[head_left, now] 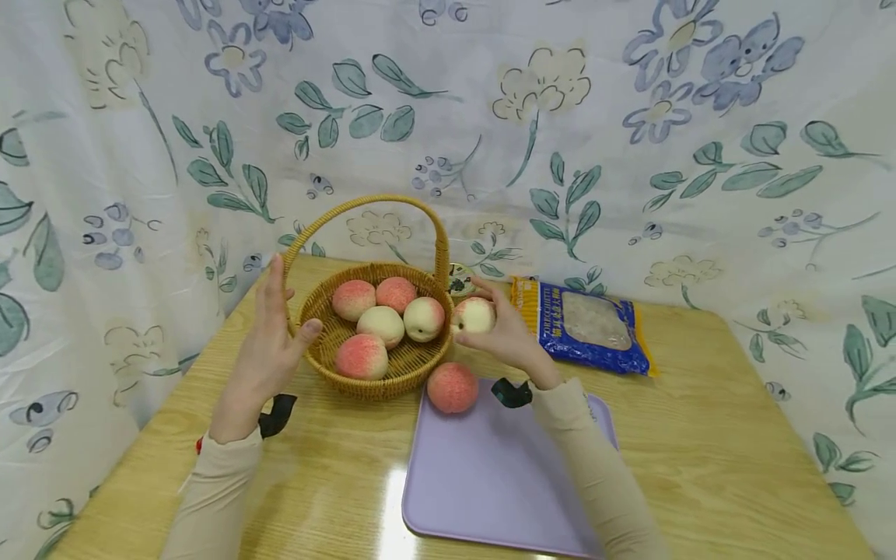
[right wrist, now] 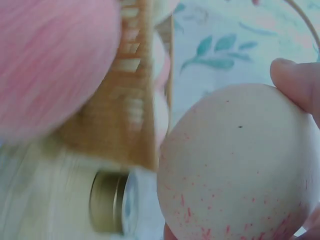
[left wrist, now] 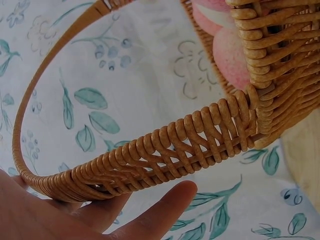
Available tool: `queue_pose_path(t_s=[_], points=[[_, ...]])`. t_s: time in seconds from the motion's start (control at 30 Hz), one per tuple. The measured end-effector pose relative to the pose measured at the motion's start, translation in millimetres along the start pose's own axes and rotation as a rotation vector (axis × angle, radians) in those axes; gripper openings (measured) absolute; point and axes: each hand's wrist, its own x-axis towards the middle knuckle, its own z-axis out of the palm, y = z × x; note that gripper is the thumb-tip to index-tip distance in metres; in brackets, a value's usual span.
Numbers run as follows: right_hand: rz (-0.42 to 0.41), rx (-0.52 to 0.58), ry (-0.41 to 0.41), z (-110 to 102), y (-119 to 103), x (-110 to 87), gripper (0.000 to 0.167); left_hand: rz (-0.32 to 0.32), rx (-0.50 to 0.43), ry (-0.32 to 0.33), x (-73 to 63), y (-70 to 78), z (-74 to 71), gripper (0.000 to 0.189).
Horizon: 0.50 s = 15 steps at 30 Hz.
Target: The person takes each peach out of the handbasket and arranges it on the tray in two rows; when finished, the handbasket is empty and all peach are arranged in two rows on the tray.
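- A pale peach (head_left: 477, 315) is held by the right grip (head_left: 509, 334), fingers and thumb curved round its sides, just outside the basket's (head_left: 371, 391) right rim; its height over the rim is hard to judge.
- The left grip (head_left: 260, 362) is spread, thumb apart, and set against the left of the basket's handle (head_left: 442, 249); nothing is clasped by it.
- Five peaches (head_left: 361, 357) are contained in the basket.
- A red peach (head_left: 453, 388) is placed just beside the basket, at its right front, on the corner of the tray (head_left: 490, 467).
- To the basket's right, a bag (head_left: 588, 327) is laid on the tabletop (head_left: 735, 404); a tin (head_left: 459, 278) is set behind its right rim.
- A one-by-one transfer at the basket appears to be in hand; whether it is being filled or emptied cannot be told.
- If filling is meant, the peach should be lifted clear of the rim, inside the handle, and released gently.
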Motion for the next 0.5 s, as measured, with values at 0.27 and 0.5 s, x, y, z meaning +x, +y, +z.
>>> queue_pose_path(t_s=[0.27,0.5], points=[[0.025,-0.131,0.013,-21.9,41.2,-36.0,0.095,-0.012,0.014,-0.01,0.1,3.8,-0.6,0.083],[0.022,-0.152,-0.073,-18.8,59.6,-58.4,0.097,-0.031,0.006,-0.017,-0.1,4.3,0.5,0.083]])
